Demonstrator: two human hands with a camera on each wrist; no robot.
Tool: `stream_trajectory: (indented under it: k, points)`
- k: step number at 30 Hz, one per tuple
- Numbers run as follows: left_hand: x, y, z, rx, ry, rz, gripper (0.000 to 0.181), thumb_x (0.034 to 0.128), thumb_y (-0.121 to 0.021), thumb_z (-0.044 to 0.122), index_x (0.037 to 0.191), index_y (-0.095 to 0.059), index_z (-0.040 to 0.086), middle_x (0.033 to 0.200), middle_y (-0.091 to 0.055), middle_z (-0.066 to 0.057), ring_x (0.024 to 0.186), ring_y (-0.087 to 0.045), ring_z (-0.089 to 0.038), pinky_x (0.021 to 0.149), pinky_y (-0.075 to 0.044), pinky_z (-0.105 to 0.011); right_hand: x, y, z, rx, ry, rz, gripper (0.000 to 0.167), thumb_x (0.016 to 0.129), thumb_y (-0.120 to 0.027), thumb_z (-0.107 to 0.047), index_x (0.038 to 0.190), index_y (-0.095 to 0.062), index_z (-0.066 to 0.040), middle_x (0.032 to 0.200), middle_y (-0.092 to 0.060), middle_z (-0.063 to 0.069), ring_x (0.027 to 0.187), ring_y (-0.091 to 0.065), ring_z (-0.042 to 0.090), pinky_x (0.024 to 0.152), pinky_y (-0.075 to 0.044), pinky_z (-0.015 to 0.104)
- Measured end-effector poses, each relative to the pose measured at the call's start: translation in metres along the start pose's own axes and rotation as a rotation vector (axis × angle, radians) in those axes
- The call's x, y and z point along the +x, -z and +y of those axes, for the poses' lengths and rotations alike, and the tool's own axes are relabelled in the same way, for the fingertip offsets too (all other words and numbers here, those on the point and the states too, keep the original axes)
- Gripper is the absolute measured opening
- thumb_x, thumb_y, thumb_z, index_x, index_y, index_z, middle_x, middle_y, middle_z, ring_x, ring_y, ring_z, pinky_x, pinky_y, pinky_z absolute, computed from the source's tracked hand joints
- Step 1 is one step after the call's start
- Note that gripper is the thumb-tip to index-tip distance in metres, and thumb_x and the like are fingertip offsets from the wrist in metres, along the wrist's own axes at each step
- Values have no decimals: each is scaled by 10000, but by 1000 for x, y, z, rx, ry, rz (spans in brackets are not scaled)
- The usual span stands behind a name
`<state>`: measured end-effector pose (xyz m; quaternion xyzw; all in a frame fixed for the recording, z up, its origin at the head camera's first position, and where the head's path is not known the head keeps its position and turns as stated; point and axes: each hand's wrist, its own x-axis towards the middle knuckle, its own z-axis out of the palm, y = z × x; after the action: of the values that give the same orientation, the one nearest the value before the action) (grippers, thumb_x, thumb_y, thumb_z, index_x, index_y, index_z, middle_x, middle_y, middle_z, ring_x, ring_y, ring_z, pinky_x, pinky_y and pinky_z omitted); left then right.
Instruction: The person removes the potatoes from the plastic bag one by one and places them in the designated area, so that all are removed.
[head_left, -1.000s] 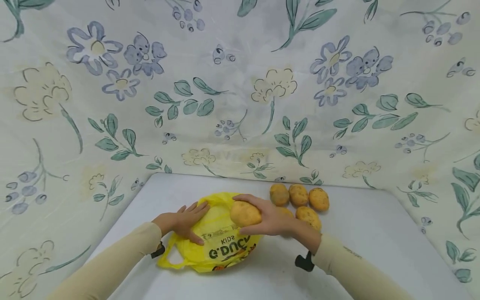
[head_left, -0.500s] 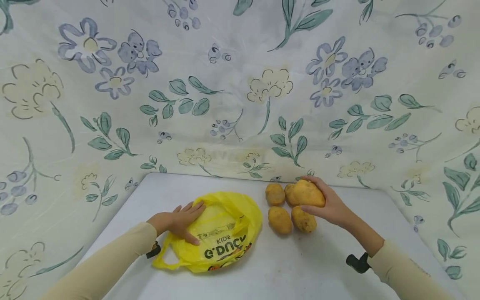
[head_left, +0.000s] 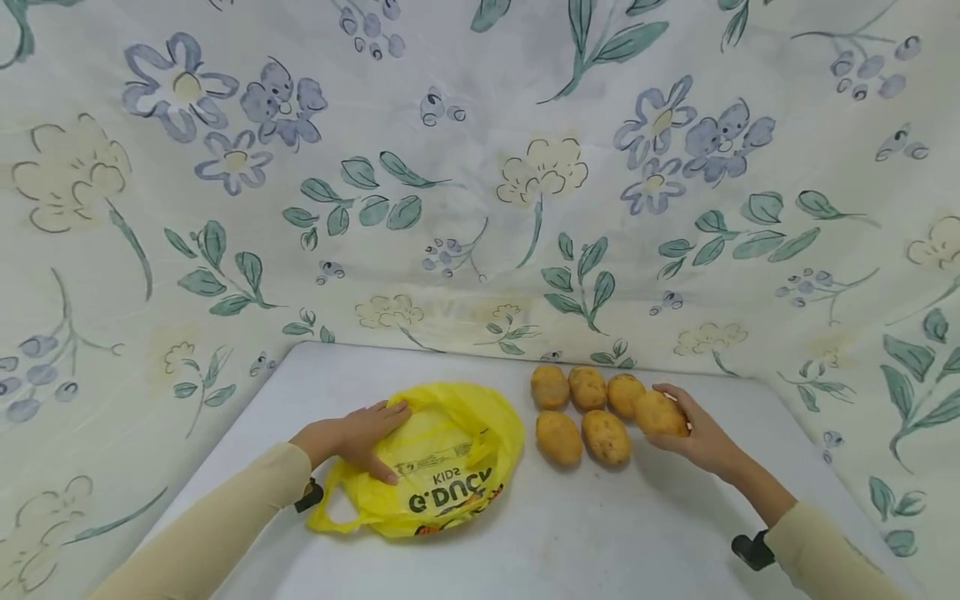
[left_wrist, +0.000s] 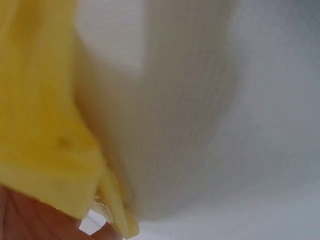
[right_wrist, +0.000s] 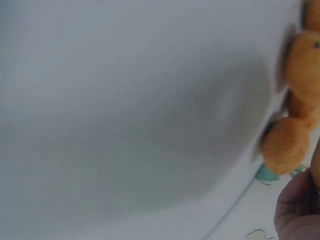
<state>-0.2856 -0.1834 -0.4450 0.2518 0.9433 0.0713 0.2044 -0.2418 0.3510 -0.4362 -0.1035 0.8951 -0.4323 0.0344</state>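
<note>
A yellow plastic bag (head_left: 453,471) with dark printing lies on the table, its mouth partly spread. My left hand (head_left: 356,435) rests on the bag's left side, fingers extended and thumb spread apart. In the left wrist view the yellow plastic (left_wrist: 45,110) covers part of the fingers. On the right, my right hand (head_left: 703,437) grips a potato (head_left: 660,414) between thumb and fingers. This potato overlaps the right end of the back row in the head view; whether it touches the table is unclear. The right wrist view shows only part of the right hand (right_wrist: 295,210).
Several potatoes lie in two rows right of the bag: three at the back, including a potato (head_left: 550,387), and two in front, including a potato (head_left: 606,437). The white table (head_left: 570,533) ends at a floral cloth (head_left: 480,208) behind. A loop handle (head_left: 337,512) sticks out at the bag's lower left.
My right hand carried a potato from the bag rightward to the others, left it at the back row's right end, and now holds a potato just right of it. The left hand stays on the bag.
</note>
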Motion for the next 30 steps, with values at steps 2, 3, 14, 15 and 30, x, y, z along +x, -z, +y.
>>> stream_trajectory:
  k: [2, 3, 14, 15, 30]
  points:
    - [1, 1, -1, 24, -4, 46, 1135, 698, -778, 660, 1542, -314, 59, 1636, -168, -203, 1486, -152, -461, 1175, -184, -645, -3, -1, 8, -38, -34, -24, 825, 866, -749, -277, 1518, -265, -131, 1391, -455, 265, 1142, -534, 323, 856, -506, 381]
    - [1, 1, -1, 30, -5, 68, 1123, 685, -783, 666, 1526, -350, 61, 1623, -185, -217, 1472, -169, -463, 1166, -196, -651, -4, -3, 11, -50, -46, -39, 831, 861, -755, -292, 1517, -272, -129, 1381, -464, 264, 1146, -534, 328, 860, -506, 391]
    - [3, 2, -13, -1, -12, 228, 1100, 689, -822, 597, 1531, -332, 86, 1387, -385, -205, 1200, -398, -358, 1048, -389, -555, -1, -20, 27, -124, -145, -50, 893, 831, -764, -422, 1530, -281, -148, 1437, -413, 265, 1237, -494, 402, 951, -485, 545]
    - [3, 2, -14, -28, -9, 230, 1087, 701, -825, 577, 1531, -324, 84, 1389, -395, -204, 1206, -412, -357, 1056, -395, -556, 0, -21, 27, -127, -153, -47, 900, 826, -768, -435, 1530, -284, -151, 1440, -414, 262, 1239, -494, 401, 956, -482, 547]
    - [13, 9, -10, -157, -21, 279, 776, 777, -808, 493, 1316, -457, 57, 1266, -404, -213, 1062, -519, -298, 996, -486, -484, 2, -6, 25, -77, -154, -1, 862, 842, -760, -440, 1501, -329, -89, 1422, -461, 244, 1202, -536, 372, 887, -523, 454]
